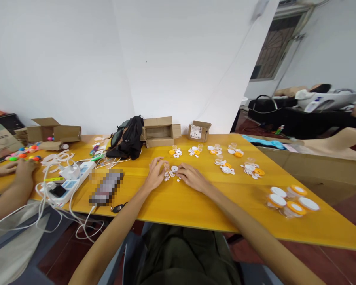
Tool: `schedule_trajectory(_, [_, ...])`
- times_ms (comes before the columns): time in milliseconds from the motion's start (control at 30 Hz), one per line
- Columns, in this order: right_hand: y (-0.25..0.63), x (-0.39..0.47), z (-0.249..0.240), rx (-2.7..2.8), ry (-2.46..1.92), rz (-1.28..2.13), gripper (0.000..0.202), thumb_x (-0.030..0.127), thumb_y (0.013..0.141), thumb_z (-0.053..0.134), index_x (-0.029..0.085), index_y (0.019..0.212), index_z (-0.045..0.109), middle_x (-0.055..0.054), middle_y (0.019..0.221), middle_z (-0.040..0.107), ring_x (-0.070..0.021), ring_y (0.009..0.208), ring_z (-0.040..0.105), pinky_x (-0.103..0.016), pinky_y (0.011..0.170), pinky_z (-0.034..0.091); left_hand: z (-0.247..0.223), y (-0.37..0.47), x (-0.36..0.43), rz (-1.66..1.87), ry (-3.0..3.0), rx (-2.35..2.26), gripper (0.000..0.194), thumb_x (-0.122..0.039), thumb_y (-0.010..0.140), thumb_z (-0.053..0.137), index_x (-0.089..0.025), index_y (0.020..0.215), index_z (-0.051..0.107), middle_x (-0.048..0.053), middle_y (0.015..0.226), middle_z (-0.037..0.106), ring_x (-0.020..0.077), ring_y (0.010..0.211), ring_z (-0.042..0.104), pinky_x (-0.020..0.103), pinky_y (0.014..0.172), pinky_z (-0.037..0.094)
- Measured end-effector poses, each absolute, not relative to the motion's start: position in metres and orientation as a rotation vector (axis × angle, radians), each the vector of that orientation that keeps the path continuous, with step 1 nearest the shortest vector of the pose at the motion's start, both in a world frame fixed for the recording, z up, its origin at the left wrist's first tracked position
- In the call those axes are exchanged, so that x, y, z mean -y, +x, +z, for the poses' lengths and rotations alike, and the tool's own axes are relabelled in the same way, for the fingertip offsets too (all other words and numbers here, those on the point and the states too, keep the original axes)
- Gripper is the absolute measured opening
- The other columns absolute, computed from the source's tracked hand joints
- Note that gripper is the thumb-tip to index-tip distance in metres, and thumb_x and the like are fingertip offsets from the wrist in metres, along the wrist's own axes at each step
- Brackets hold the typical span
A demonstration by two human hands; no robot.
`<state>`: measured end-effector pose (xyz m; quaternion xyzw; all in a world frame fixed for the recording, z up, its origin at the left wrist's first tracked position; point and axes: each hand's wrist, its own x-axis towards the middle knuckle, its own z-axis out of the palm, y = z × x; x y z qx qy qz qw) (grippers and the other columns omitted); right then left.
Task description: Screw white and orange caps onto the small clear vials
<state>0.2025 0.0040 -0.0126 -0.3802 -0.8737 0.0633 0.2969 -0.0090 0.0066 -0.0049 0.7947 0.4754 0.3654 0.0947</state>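
Observation:
My left hand (156, 173) is curved beside a small clear plastic cup (166, 166), its fingertips against the cup's side. Facing it, my right hand (192, 177) rests low over the table with its fingers bent and a little apart. Its fingertips are at the edge of a round white plastic piece (174, 168). Between my hands lie small white cut-out pieces (166, 176) and a tiny white disc (178, 180). What is under the right fingers is hidden.
Similar groups of clear cups, white parts and orange rings (239, 154) stand right of my hands. Lidded clear jars (296, 208) are near the right front. Cartons (158, 132), a backpack (127, 138), a power strip (77, 182) and a phone (106, 188) lie leftward. Another person's hands (23, 168) are far left.

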Motion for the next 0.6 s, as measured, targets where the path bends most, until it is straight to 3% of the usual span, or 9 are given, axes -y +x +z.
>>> schedule_trajectory(200, [0.212,-0.001,-0.014,2.198,-1.058,0.182,0.02,0.022,0.093,0.053,0.025,0.091,0.072,-0.006,0.091,0.065,-0.0208,0.09,0.063,-0.034,0.083,0.051,-0.011,-0.01,-0.01,0.989,2.357,-1.375,0.044,-0.017,0.082,0.059,-0.031,0.123,0.056,0.007,0.131,0.048,0.0276,0.126,0.046,0.045,0.101,0.041])
schedule_trajectory(333, [0.215,0.002,-0.016,2.162,-1.089,0.208,0.018,0.019,0.092,0.053,0.024,0.091,0.071,-0.006,0.091,0.066,-0.0208,0.089,0.063,-0.034,0.084,0.051,-0.013,-0.012,-0.012,0.961,2.366,-1.397,0.048,-0.01,0.081,0.055,-0.032,0.124,0.056,0.006,0.13,0.048,0.0271,0.126,0.046,0.047,0.101,0.041])
schedule_trajectory(600, [0.198,-0.013,-0.011,2.243,-1.117,0.136,0.023,0.018,0.089,0.059,0.024,0.11,0.068,-0.008,0.111,0.067,-0.0231,0.102,0.06,-0.037,0.089,0.047,-0.005,-0.009,-0.004,0.992,2.545,-1.34,0.027,-0.017,0.09,0.048,-0.027,0.111,0.062,0.008,0.13,0.049,0.0259,0.121,0.046,0.045,0.101,0.04])
